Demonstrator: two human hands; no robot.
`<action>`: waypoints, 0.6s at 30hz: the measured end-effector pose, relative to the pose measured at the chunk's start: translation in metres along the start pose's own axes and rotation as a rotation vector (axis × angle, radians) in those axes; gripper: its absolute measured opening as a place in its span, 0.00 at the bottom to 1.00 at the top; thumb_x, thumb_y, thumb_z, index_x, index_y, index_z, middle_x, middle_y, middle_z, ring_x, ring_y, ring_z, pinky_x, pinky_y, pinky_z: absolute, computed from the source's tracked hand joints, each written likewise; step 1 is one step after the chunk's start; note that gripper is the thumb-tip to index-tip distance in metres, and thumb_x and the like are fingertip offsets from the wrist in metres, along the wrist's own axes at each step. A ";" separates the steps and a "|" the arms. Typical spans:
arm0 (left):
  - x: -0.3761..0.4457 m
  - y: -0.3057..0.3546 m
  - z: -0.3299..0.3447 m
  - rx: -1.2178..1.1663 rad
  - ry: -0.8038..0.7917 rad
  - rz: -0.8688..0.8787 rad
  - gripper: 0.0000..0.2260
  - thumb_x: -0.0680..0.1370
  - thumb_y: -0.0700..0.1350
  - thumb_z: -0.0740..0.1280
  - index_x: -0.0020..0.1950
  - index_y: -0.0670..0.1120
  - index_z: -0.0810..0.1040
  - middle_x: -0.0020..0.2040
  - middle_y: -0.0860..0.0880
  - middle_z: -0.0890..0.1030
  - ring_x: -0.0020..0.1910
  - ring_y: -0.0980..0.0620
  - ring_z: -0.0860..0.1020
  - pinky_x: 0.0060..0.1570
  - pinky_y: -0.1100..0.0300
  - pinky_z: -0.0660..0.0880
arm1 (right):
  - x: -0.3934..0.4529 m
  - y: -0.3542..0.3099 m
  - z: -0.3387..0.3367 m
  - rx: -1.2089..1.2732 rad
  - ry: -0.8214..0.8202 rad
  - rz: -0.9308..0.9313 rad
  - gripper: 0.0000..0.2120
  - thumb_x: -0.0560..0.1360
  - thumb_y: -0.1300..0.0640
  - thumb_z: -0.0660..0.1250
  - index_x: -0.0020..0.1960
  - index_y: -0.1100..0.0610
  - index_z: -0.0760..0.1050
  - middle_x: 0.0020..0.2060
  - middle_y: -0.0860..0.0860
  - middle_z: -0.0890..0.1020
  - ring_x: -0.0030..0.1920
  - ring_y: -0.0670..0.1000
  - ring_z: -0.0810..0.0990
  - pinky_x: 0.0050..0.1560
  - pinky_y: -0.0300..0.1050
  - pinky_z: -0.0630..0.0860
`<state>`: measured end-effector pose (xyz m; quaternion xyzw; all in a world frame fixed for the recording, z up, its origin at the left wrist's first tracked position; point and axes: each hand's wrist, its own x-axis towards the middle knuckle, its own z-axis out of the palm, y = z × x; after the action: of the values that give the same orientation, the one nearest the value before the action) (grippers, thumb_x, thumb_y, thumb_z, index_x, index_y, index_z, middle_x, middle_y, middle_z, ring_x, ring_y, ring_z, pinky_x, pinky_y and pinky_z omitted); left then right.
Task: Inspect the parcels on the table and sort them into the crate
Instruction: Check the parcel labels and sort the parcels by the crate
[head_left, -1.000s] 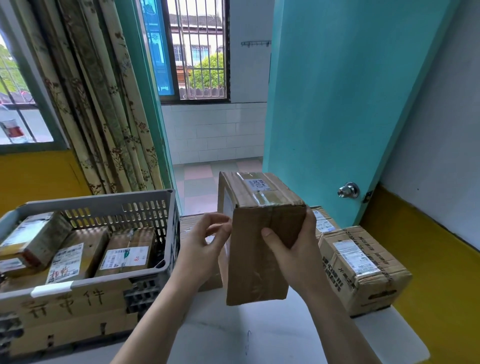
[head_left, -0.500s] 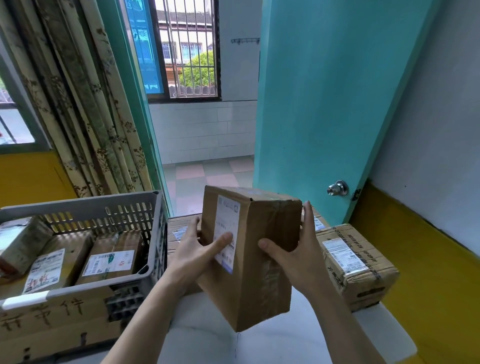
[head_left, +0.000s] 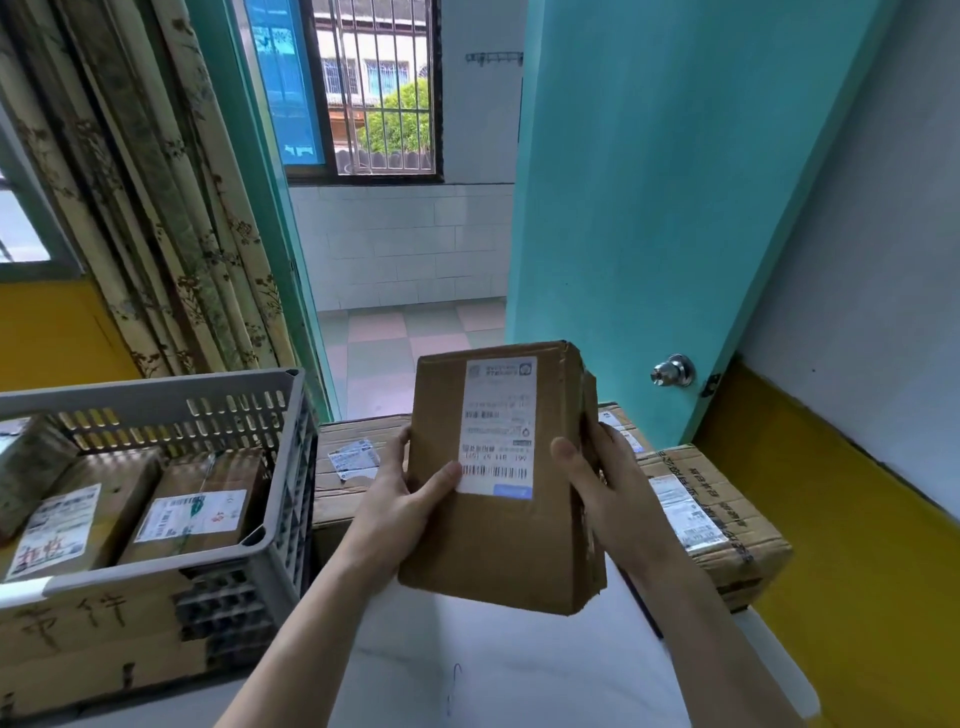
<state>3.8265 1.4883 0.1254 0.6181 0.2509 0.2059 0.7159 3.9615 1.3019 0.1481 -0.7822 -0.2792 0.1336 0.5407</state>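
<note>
Both hands up, cardboard parcel (head_left: 506, 483) held above white table (head_left: 519, 670), label face toward camera. Left hand (head_left: 402, 499) grips left edge, thumb across front by barcode; right hand (head_left: 605, 486) clamps right side, thumb on front face. Parcel upright, slightly tilted (shipping label (head_left: 498, 426) reads upside down). Grey crate (head_left: 283, 467) at left, labelled parcels inside. More boxes on table: one (head_left: 348, 467) behind left hand, another (head_left: 711, 514) right of right hand.

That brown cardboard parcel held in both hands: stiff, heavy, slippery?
The brown cardboard parcel probably stays stiff: its faces look flat between the left hand and right hand. Likely light, held aloft by a light grip. Its matte card seems unlikely to slip.
</note>
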 end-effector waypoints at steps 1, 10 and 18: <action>0.001 -0.001 0.002 -0.001 -0.007 0.004 0.25 0.79 0.47 0.73 0.71 0.62 0.68 0.59 0.44 0.86 0.53 0.43 0.87 0.50 0.44 0.84 | 0.002 0.001 -0.003 0.023 -0.020 0.013 0.36 0.66 0.18 0.58 0.69 0.33 0.69 0.67 0.41 0.75 0.65 0.49 0.78 0.65 0.61 0.78; 0.013 -0.016 -0.001 -0.060 -0.002 0.008 0.17 0.83 0.41 0.68 0.67 0.60 0.75 0.61 0.47 0.85 0.56 0.47 0.86 0.50 0.51 0.84 | 0.023 -0.010 -0.003 -0.105 0.131 0.007 0.20 0.74 0.27 0.57 0.50 0.36 0.80 0.44 0.46 0.84 0.46 0.46 0.83 0.47 0.49 0.82; 0.028 -0.011 -0.018 -0.014 0.060 0.066 0.15 0.81 0.46 0.71 0.64 0.61 0.74 0.60 0.52 0.84 0.55 0.52 0.85 0.50 0.54 0.84 | 0.039 -0.025 0.024 -0.060 0.166 0.088 0.13 0.77 0.36 0.62 0.55 0.43 0.74 0.46 0.36 0.79 0.52 0.45 0.81 0.51 0.43 0.79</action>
<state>3.8374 1.5179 0.1094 0.6147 0.2502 0.2495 0.7052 3.9734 1.3492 0.1652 -0.8180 -0.2026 0.0838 0.5319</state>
